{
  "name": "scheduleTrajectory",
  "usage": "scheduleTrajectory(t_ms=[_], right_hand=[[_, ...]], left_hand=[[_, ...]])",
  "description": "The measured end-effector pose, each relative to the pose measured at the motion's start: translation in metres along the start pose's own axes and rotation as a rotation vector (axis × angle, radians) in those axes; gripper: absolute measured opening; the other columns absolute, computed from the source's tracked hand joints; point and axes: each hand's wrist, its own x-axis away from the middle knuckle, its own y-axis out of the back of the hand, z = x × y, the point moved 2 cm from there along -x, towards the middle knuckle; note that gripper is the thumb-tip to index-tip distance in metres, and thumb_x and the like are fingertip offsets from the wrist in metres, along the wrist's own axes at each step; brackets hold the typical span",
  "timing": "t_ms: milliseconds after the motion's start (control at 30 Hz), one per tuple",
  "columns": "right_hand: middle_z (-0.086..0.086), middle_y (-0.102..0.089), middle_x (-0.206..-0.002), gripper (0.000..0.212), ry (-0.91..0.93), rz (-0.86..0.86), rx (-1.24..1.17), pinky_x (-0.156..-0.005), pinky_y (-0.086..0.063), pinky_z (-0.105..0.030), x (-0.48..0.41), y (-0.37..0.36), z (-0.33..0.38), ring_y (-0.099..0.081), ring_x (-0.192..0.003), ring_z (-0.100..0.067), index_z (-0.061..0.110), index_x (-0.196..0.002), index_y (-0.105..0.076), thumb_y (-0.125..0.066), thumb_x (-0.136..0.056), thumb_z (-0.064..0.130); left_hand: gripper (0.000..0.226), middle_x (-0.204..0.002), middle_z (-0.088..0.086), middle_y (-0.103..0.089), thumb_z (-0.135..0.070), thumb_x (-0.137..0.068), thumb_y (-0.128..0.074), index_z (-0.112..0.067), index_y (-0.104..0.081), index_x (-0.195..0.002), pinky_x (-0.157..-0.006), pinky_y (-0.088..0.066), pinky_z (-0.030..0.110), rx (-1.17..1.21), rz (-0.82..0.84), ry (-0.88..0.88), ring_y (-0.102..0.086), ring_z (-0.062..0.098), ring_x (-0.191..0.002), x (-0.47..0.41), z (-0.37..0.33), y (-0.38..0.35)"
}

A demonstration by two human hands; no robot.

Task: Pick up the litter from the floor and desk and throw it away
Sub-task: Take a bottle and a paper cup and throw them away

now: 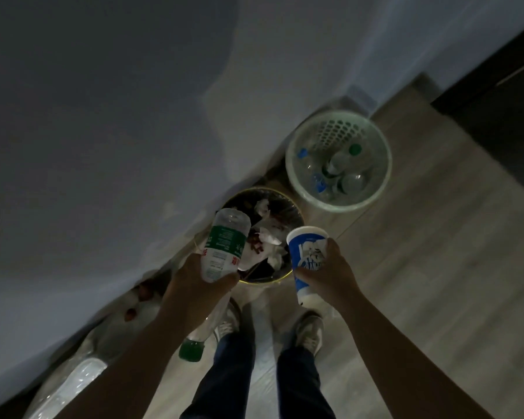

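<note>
Left hand [200,282] grips the clear bottle [224,243], its long axis pointing base-first over the floor bin [263,280] just ahead, while right hand [330,273] grips the blue cup [307,255] at the bin's right rim

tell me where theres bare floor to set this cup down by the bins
Bare wood floor lies right of the right hand and shoe, this side of the green basket. Crowded: the dark bin is heaped with tissues, the basket holds bottles, plastic bags line the wall on the left.
</note>
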Motion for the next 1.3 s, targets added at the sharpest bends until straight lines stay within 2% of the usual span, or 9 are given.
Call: scheduleTrajectory(t_ms=[167, 433, 667, 800, 900, 1033, 1100, 1200, 1300], right_hand=[[-0.003, -0.052, -0.117, 0.081, 0.028, 0.029, 0.033, -0.055, -0.037, -0.017, -0.055, -0.039, -0.005, -0.052, -0.098, -0.019, 0.020, -0.135, -0.033, -0.078, -0.069, 0.026], [-0.010, -0.050, -0.132, 0.089, 0.058, 0.045, 0.104, -0.087, -0.046, -0.033, -0.130, -0.088, 0.010, -0.052, -0.119, -0.028, 0.017, -0.144, -0.028, -0.080, -0.072, 0.034], [-0.014, -0.046, -0.138, 0.084, 0.106, 0.021, 0.112, -0.095, -0.050, -0.046, -0.152, -0.125, -0.001, -0.047, -0.124, -0.033, 0.018, -0.150, -0.021, -0.071, -0.084, 0.033], [-0.013, -0.038, -0.143, 0.090, 0.048, -0.004, 0.009, -0.095, -0.046, -0.039, -0.147, -0.121, -0.009, -0.046, -0.126, -0.032, 0.019, -0.153, -0.014, -0.070, -0.084, 0.036], [-0.010, -0.047, -0.133, 0.079, 0.104, -0.162, -0.002, -0.092, -0.050, -0.040, -0.129, -0.106, -0.018, -0.050, -0.121, -0.028, 0.017, -0.144, -0.031, -0.071, -0.081, 0.042], [-0.011, -0.042, -0.141, 0.078, 0.123, -0.222, 0.068, -0.095, -0.048, -0.034, -0.102, -0.092, -0.027, -0.049, -0.123, -0.024, 0.013, -0.149, -0.024, -0.066, -0.087, 0.034], [-0.011, -0.048, -0.134, 0.067, 0.117, -0.242, 0.135, -0.086, -0.045, -0.025, -0.093, -0.085, -0.032, -0.053, -0.115, -0.023, 0.011, -0.145, -0.034, -0.065, -0.087, 0.024], [-0.008, -0.062, -0.116, 0.043, 0.020, -0.136, 0.187, -0.070, -0.042, -0.020, -0.088, -0.076, -0.040, -0.061, -0.096, -0.018, 0.010, -0.125, -0.056, -0.066, -0.086, 0.023], [-0.008, -0.067, -0.109, 0.030, -0.017, -0.077, 0.241, -0.077, -0.048, -0.029, -0.083, -0.061, -0.045, -0.063, -0.097, -0.021, 0.012, -0.114, -0.060, -0.062, -0.087, 0.024]], left_hand=[[0.042, -0.087, -0.001, -0.067, -0.040, -0.075, -0.075, -0.018, -0.057, -0.106, -0.054, -0.045, 0.023, -0.013, -0.027, 0.007, -0.065, 0.014, -0.074, -0.043, 0.033, -0.018], [0.033, -0.084, -0.002, -0.064, -0.036, -0.078, -0.074, -0.020, -0.055, -0.100, -0.049, -0.043, 0.018, 0.010, -0.056, 0.009, -0.063, 0.009, -0.071, -0.076, 0.049, -0.027], [0.030, -0.081, -0.005, -0.058, -0.034, -0.079, -0.073, -0.032, -0.044, -0.086, -0.047, -0.040, 0.013, 0.023, -0.092, -0.017, -0.058, 0.005, -0.068, -0.086, 0.053, -0.027], [0.036, -0.085, -0.005, -0.059, -0.034, -0.078, -0.073, -0.023, -0.047, -0.101, -0.049, -0.042, 0.016, 0.017, -0.065, -0.032, -0.060, 0.006, -0.071, -0.090, 0.052, -0.027], [0.039, -0.085, -0.007, -0.057, -0.035, -0.079, -0.073, -0.023, -0.045, -0.103, -0.048, -0.041, 0.016, 0.030, -0.075, -0.032, -0.058, 0.006, -0.070, -0.090, 0.046, -0.028], [0.045, -0.091, -0.005, -0.059, -0.036, -0.077, -0.074, -0.019, -0.048, -0.110, -0.053, -0.044, 0.019, 0.038, -0.067, -0.046, -0.059, 0.007, -0.076, -0.090, 0.038, -0.030], [0.050, -0.096, -0.002, -0.061, -0.036, -0.076, -0.074, -0.018, -0.049, -0.115, -0.057, -0.047, 0.022, 0.033, -0.057, -0.057, -0.060, 0.009, -0.080, -0.090, 0.036, -0.032], [0.053, -0.099, -0.002, -0.061, -0.038, -0.074, -0.075, -0.019, -0.049, -0.116, -0.059, -0.047, 0.023, 0.003, -0.047, -0.078, -0.059, 0.007, -0.081, -0.091, 0.032, -0.035], [0.050, -0.097, -0.001, -0.063, -0.041, -0.071, -0.077, -0.020, -0.052, -0.110, -0.059, -0.050, 0.025, -0.024, -0.053, -0.093, -0.062, 0.009, -0.079, -0.093, 0.025, -0.039]])
